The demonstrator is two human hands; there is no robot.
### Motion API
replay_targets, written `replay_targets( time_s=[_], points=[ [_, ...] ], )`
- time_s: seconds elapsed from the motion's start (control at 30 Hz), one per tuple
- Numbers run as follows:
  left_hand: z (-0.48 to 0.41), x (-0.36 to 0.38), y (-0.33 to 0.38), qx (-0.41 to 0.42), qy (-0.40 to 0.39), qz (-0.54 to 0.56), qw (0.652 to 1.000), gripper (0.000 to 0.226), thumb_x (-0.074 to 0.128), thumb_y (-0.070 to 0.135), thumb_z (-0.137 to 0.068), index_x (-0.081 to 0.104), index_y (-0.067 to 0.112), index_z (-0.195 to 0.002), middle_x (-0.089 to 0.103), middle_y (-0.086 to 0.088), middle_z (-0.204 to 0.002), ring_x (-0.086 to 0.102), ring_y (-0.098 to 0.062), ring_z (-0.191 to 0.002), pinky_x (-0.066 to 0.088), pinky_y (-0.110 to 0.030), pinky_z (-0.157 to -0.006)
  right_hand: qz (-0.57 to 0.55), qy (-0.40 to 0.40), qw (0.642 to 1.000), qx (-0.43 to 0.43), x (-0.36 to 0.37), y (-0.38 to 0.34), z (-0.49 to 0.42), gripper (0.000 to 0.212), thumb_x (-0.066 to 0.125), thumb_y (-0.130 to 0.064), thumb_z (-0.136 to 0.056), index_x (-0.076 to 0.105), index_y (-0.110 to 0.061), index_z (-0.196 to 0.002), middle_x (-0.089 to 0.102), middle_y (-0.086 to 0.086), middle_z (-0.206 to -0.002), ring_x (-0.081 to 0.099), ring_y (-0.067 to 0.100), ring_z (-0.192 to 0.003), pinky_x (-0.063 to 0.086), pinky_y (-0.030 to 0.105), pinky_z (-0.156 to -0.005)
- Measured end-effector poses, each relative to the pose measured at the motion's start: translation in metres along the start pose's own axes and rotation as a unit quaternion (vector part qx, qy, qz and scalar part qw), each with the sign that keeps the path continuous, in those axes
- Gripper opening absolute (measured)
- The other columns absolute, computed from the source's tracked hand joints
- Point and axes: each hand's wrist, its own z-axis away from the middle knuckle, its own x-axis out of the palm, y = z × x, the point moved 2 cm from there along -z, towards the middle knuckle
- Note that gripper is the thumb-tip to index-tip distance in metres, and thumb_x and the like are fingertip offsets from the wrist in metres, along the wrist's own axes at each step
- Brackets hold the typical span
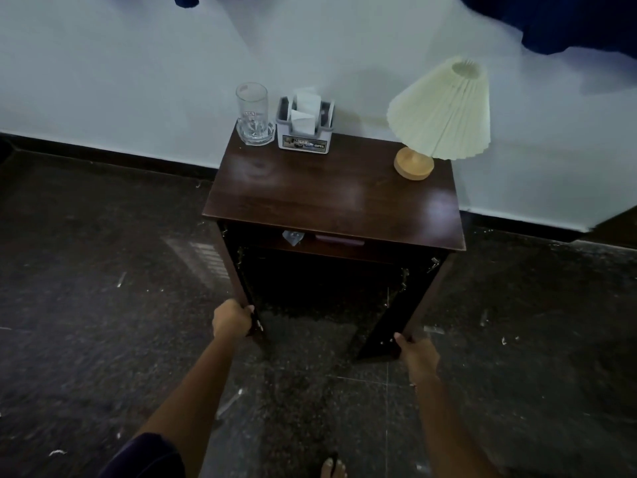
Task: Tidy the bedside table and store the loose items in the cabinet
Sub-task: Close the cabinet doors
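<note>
A dark wooden bedside table (pixel 331 191) stands against a pale wall. Its two cabinet doors swing open toward me. My left hand (pixel 231 319) grips the lower edge of the left door (pixel 245 288). My right hand (pixel 415 350) grips the lower corner of the right door (pixel 389 326). On the inner shelf lie a crumpled clear wrapper (pixel 292 237) and a flat purple item (pixel 339 240). On top stand an empty glass mug (pixel 253 113), a grey tissue holder (pixel 306 124) with white tissues, and a lamp (pixel 437 115) with a cream pleated shade and a round wooden base.
The floor (pixel 103 305) is dark speckled stone with small white scraps scattered on it. A dark skirting runs along the wall. Dark blue fabric (pixel 568 19) hangs at the top right. My bare foot (pixel 332 467) shows at the bottom edge.
</note>
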Motion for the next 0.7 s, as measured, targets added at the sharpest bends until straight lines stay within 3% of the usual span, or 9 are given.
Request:
replay_targets(
  time_s=[0.1,0.2,0.27,0.37,0.47,0.7],
  points=[
    [-0.006,0.018,0.012,-0.022,-0.024,0.052,0.998,0.038,0.046,0.028,-0.097,0.060,-0.006,-0.106,0.065,-0.021,-0.098,0.063,-0.034,-0.092,0.046,-0.035,-0.070,-0.121,-0.084,0.988,0.034,0.015,-0.003,-0.009,0.037,0.057,-0.019,-0.090,0.058,0.011,-0.111,0.061,0.030,-0.115,0.059,0.043,-0.108,0.048,0.051,-0.094],
    [-0.013,0.029,0.020,-0.046,-0.036,0.112,0.992,0.041,0.046,0.030,-0.097,0.061,-0.006,-0.108,0.067,-0.024,-0.106,0.064,-0.036,-0.098,0.052,-0.037,-0.081,-0.179,-0.124,0.974,0.056,0.027,-0.007,-0.017,0.038,0.055,-0.023,-0.092,0.057,0.011,-0.110,0.059,0.028,-0.118,0.058,0.039,-0.110,0.051,0.045,-0.090],
    [-0.020,0.036,0.025,-0.067,-0.058,0.187,0.978,0.038,0.049,0.027,-0.096,0.059,-0.007,-0.109,0.065,-0.027,-0.110,0.064,-0.038,-0.101,0.052,-0.046,-0.089,-0.182,-0.141,0.972,0.047,0.036,-0.012,-0.019,0.041,0.055,-0.029,-0.091,0.059,0.010,-0.107,0.059,0.028,-0.117,0.058,0.036,-0.106,0.051,0.043,-0.090],
    [-0.024,0.041,0.036,-0.083,-0.054,0.264,0.959,0.034,0.055,0.021,-0.093,0.056,-0.009,-0.110,0.063,-0.029,-0.113,0.062,-0.042,-0.103,0.051,-0.055,-0.089,-0.176,-0.137,0.975,0.022,0.049,-0.021,-0.024,0.046,0.054,-0.032,-0.091,0.061,0.012,-0.098,0.058,0.036,-0.116,0.056,0.046,-0.109,0.044,0.058,-0.098],
    [-0.022,0.046,0.052,-0.085,-0.041,0.295,0.951,0.035,0.056,0.018,-0.092,0.056,-0.010,-0.114,0.064,-0.027,-0.111,0.063,-0.041,-0.101,0.051,-0.052,-0.089,-0.199,-0.156,0.967,0.017,0.059,-0.038,-0.026,0.033,0.052,-0.027,-0.093,0.062,0.004,-0.092,0.056,0.034,-0.121,0.052,0.047,-0.115,0.039,0.058,-0.102],
    [-0.030,0.060,0.093,-0.075,-0.055,0.384,0.919,0.035,0.050,0.015,-0.095,0.049,-0.007,-0.123,0.056,-0.029,-0.122,0.058,-0.044,-0.109,0.052,-0.052,-0.085,-0.238,-0.174,0.955,0.037,0.080,-0.084,-0.037,0.040,0.046,-0.019,-0.096,0.048,0.015,-0.116,0.044,0.036,-0.133,0.041,0.049,-0.124,0.033,0.057,-0.105]
  ],
)
